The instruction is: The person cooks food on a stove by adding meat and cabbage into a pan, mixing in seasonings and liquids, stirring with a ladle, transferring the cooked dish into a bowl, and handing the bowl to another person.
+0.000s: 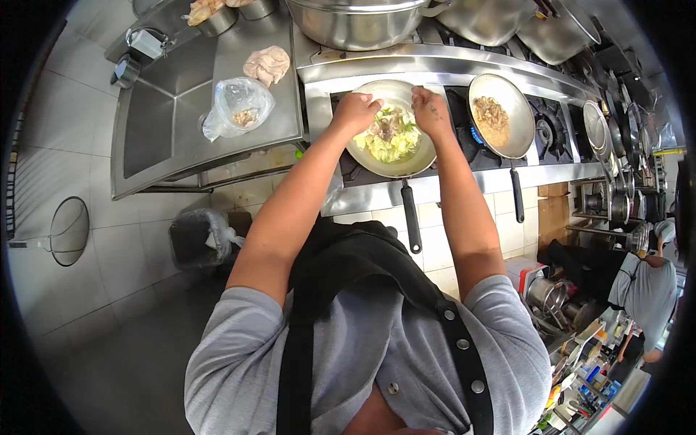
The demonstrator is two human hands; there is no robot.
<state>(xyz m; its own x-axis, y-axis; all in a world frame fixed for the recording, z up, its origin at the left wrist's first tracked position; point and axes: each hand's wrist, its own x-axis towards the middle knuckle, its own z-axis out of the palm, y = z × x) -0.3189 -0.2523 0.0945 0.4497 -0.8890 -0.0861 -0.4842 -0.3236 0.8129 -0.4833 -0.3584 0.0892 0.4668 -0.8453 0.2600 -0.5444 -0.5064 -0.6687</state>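
A light-coloured frying pan with a black handle sits on the stove, holding chopped green vegetables and some brownish pieces. Over the pan's left rim is my left hand, its fingers bent together toward the food. My right hand is over the pan's upper right edge, fingers curled close together. Whatever either hand pinches is too small to make out. Right of it, a second pan holds brown pieces and a pale heap, with a blue flame at its left side.
Left of the stove are a steel sink, an open plastic bag with small pieces and a pale lump. Large pots stand behind. A lined bin is on the floor. A person stands at far right.
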